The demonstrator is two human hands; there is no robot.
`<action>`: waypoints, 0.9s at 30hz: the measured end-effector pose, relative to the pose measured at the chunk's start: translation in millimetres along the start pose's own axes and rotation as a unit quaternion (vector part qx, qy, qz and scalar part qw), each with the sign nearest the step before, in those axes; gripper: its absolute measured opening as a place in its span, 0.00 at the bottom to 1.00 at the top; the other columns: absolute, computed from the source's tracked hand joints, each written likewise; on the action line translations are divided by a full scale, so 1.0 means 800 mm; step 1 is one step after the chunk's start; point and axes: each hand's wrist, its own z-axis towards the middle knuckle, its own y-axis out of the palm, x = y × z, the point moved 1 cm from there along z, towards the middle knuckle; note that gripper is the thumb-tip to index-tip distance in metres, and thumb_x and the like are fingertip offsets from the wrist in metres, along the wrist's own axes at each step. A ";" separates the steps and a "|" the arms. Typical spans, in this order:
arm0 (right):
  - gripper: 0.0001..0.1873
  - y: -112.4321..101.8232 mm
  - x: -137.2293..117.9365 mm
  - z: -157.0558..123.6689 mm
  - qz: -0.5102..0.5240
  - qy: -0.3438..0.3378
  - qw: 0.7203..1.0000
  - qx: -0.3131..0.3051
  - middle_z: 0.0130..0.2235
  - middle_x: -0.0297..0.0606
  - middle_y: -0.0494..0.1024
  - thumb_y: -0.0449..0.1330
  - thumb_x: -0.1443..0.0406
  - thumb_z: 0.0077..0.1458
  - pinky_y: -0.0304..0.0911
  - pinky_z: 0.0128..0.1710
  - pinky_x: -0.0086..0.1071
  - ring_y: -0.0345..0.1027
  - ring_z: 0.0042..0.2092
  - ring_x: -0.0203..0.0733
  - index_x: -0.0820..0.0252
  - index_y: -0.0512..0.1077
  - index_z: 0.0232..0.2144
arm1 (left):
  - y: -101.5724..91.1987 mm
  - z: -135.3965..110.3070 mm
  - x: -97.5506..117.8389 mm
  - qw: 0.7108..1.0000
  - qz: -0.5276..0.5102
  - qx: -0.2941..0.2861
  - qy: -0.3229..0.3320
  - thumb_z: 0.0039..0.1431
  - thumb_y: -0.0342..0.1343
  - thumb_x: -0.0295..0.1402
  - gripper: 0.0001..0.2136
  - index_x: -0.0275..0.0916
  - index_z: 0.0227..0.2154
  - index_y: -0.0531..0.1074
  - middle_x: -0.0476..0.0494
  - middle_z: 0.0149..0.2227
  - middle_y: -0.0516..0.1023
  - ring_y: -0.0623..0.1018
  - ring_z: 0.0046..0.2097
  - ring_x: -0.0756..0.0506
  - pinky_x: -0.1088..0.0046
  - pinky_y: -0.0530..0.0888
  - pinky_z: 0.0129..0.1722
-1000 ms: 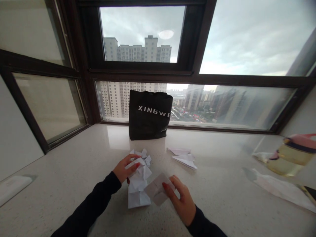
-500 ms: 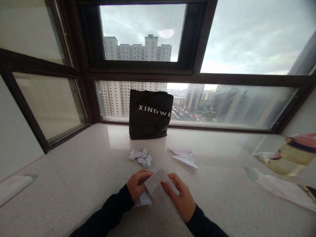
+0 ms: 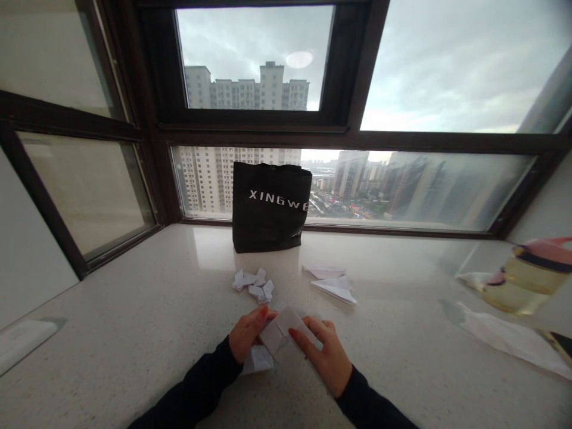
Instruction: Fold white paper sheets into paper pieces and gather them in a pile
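The right hand (image 3: pixel 328 357) pinches a folded paper square (image 3: pixel 280 335); the left hand (image 3: pixel 246 335) is at its opposite edge, whether gripping I cannot tell. A white paper stack (image 3: pixel 260 360) lies just nearside of the left hand, small folded pieces (image 3: pixel 258 291) beyond it, pointed folded paper (image 3: pixel 335 289) beyond the right.

A matt, creased paper square (image 3: pixel 281 338), near, and folded paper shapes (image 3: pixel 336 289), right, contrast with a glossy, stone-look sill (image 3: pixel 393 345), a smooth, faintly shiny bag (image 3: pixel 269 229), far, and a translucent, plastic-looking bottle (image 3: pixel 521 283), right.
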 end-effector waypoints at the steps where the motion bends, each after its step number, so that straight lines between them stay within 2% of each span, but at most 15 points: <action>1: 0.17 0.000 0.001 0.000 -0.005 0.001 1.000 -0.001 0.23 0.33 0.71 0.49 0.54 0.50 0.53 0.34 0.33 0.62 0.30 0.40 0.57 0.70 0.22 | 0.001 -0.001 0.001 1.000 0.023 -0.001 0.020 0.47 0.41 0.55 0.28 0.35 0.36 0.71 0.41 0.35 0.70 0.69 0.34 0.45 0.71 0.67 0.32; 5: 0.17 0.001 0.005 0.001 -0.016 0.001 1.000 -0.011 0.22 0.33 0.71 0.49 0.54 0.49 0.52 0.34 0.35 0.61 0.29 0.39 0.57 0.71 0.23 | 0.004 -0.002 0.000 0.988 0.106 -0.016 0.115 0.50 0.45 0.48 0.21 0.35 0.35 0.71 0.41 0.36 0.70 0.69 0.37 0.44 0.71 0.66 0.36; 7: 0.16 0.002 0.007 0.002 -0.021 0.002 1.000 -0.007 0.22 0.32 0.71 0.50 0.54 0.49 0.51 0.34 0.35 0.61 0.28 0.39 0.57 0.71 0.23 | 0.006 -0.003 -0.002 0.982 0.124 -0.026 0.137 0.51 0.47 0.44 0.18 0.35 0.38 0.69 0.41 0.36 0.70 0.69 0.38 0.45 0.71 0.66 0.37; 10: 0.16 0.004 0.008 0.002 -0.024 0.006 1.000 0.010 0.21 0.32 0.71 0.51 0.54 0.49 0.50 0.33 0.35 0.61 0.27 0.39 0.57 0.71 0.22 | 0.008 -0.003 -0.006 0.979 0.139 -0.034 0.145 0.52 0.47 0.42 0.18 0.35 0.40 0.67 0.40 0.36 0.71 0.70 0.37 0.45 0.73 0.67 0.35; 13: 0.14 0.007 0.010 0.002 -0.004 0.018 1.000 0.012 0.20 0.31 0.71 0.53 0.54 0.47 0.51 0.33 0.35 0.59 0.24 0.37 0.57 0.69 0.22 | 0.007 -0.003 -0.007 0.974 0.160 -0.034 0.154 0.53 0.46 0.40 0.16 0.35 0.40 0.67 0.39 0.38 0.71 0.70 0.40 0.44 0.71 0.66 0.38; 17: 0.16 0.009 0.015 0.003 0.088 0.046 0.994 0.044 0.17 0.27 0.64 0.55 0.54 0.45 0.54 0.27 0.31 0.56 0.20 0.35 0.59 0.65 0.33 | 0.005 -0.003 -0.004 0.973 0.166 -0.021 0.161 0.53 0.46 0.40 0.15 0.35 0.38 0.68 0.39 0.38 0.71 0.70 0.41 0.43 0.70 0.65 0.41; 21: 0.22 0.007 0.019 0.007 0.170 0.055 0.978 0.108 0.25 0.31 0.64 0.56 0.54 0.43 0.55 0.23 0.27 0.57 0.23 0.33 0.61 0.63 0.39 | 0.003 -0.002 -0.003 0.985 0.113 0.009 0.130 0.52 0.47 0.41 0.16 0.34 0.38 0.66 0.39 0.40 0.70 0.68 0.44 0.42 0.70 0.66 0.39; 22: 0.22 0.007 0.019 0.008 0.194 0.059 0.974 0.098 0.26 0.32 0.65 0.56 0.54 0.43 0.56 0.23 0.27 0.58 0.23 0.33 0.61 0.63 0.39 | 0.003 -0.002 -0.003 0.989 0.095 0.015 0.115 0.52 0.47 0.41 0.16 0.34 0.39 0.66 0.39 0.40 0.70 0.69 0.43 0.42 0.71 0.67 0.38; 24: 0.20 0.009 0.020 0.010 0.251 0.075 0.964 0.039 0.23 0.32 0.67 0.55 0.53 0.43 0.55 0.21 0.26 0.58 0.22 0.33 0.62 0.66 0.33 | 0.005 -0.004 -0.002 0.994 0.054 0.020 0.094 0.51 0.48 0.43 0.19 0.35 0.42 0.62 0.40 0.39 0.70 0.71 0.39 0.43 0.72 0.68 0.35; 27: 0.19 0.012 0.019 0.011 0.306 0.102 0.946 -0.033 0.16 0.30 0.66 0.54 0.51 0.43 0.53 0.19 0.26 0.57 0.18 0.31 0.62 0.65 0.19 | 0.009 -0.006 0.000 0.995 -0.009 0.019 0.093 0.49 0.50 0.44 0.27 0.40 0.50 0.49 0.42 0.39 0.68 0.72 0.32 0.48 0.72 0.69 0.32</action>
